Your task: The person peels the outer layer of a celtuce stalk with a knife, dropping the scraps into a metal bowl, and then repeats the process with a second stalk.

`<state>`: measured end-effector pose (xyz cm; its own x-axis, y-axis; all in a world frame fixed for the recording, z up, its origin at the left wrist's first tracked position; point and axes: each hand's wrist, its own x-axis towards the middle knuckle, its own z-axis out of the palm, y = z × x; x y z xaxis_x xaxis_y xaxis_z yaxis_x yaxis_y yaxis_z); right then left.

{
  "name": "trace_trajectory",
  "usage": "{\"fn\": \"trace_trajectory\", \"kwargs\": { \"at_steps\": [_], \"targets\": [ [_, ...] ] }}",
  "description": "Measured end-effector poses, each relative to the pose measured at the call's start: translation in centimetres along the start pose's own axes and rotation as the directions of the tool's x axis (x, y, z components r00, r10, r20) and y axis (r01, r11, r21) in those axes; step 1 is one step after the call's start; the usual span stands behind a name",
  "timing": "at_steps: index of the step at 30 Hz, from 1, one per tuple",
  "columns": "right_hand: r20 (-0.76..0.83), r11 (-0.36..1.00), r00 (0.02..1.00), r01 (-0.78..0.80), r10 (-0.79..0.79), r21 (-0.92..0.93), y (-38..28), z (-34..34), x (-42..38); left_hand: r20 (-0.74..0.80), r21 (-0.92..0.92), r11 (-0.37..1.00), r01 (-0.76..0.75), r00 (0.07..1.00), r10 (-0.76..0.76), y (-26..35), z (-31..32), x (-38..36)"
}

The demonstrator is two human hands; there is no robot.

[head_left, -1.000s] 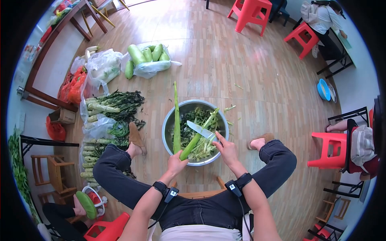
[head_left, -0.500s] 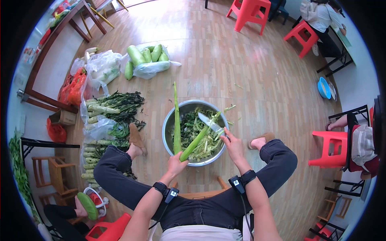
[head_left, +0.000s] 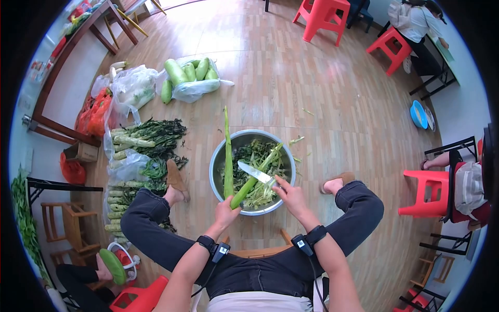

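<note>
A metal bowl [head_left: 212,179] stands on the floor between my feet, holding peelings and leaf scraps [head_left: 263,196]. My left hand [head_left: 225,215] is closed around the lower end of a green celtuce stem [head_left: 243,193], which slants up and right over the bowl. In my right hand [head_left: 292,197] is a knife [head_left: 251,171], its blade lying across the middle of that stem and pointing left. A second, longer celtuce stem [head_left: 228,166] rests along the bowl's left side, its tip past the far rim and its lower end beside my left hand.
To my left lie rows of leafy celtuce [head_left: 136,139] on plastic. Farther off are light-green gourds [head_left: 178,73] in a bag and red bags [head_left: 95,113]. Red stools [head_left: 426,192] stand at the right, with a seated person [head_left: 470,192]. Another person [head_left: 423,26] sits at the far right.
My right hand has drawn the knife back toward me and to the left, down along the stem. My left hand has shifted only slightly.
</note>
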<state>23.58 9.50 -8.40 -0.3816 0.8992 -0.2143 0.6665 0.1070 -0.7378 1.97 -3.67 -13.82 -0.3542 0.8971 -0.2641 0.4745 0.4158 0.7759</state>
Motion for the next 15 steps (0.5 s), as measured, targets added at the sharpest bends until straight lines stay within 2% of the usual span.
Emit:
{"fn": "trace_trajectory", "kwargs": {
  "at_steps": [3, 6, 8, 9, 13, 15],
  "targets": [
    [-0.004, 0.999, 1.000, 0.031, -0.031, -0.012, -0.2, 0.2, 0.0, -0.008, 0.059, 0.998, -0.001, 1.000, 0.002, 0.0, -0.1, 0.1],
    [-0.100, 1.000, 0.995, 0.001, -0.002, -0.012, 0.6, -0.1, 0.7, -0.030, 0.089, 0.996, -0.015, 0.999, 0.018, 0.0, -0.2, 0.1],
    [-0.230, 0.988, 0.971, 0.093, -0.062, 0.127, 1.8, -0.4, 1.4, -0.044, 0.087, 0.996, -0.025, 0.999, 0.029, 0.2, -0.2, 0.1],
    [-0.120, 0.999, 0.992, -0.040, 0.043, 0.032, 1.0, -1.5, 1.3, -0.043, 0.096, 0.995, -0.034, 0.998, 0.038, 0.6, -0.4, 0.0],
    [-0.160, 0.997, 0.985, 0.074, -0.068, 0.030, 1.3, -0.4, 1.0, -0.050, 0.106, 0.994, -0.040, 0.998, 0.045, 0.6, -0.4, 0.1],
    [-0.048, 0.999, 0.998, 0.029, -0.030, -0.023, 0.4, -0.1, 0.3, -0.053, 0.110, 0.993, -0.046, 0.997, 0.052, 0.6, -0.4, 0.0]
  ]
}}
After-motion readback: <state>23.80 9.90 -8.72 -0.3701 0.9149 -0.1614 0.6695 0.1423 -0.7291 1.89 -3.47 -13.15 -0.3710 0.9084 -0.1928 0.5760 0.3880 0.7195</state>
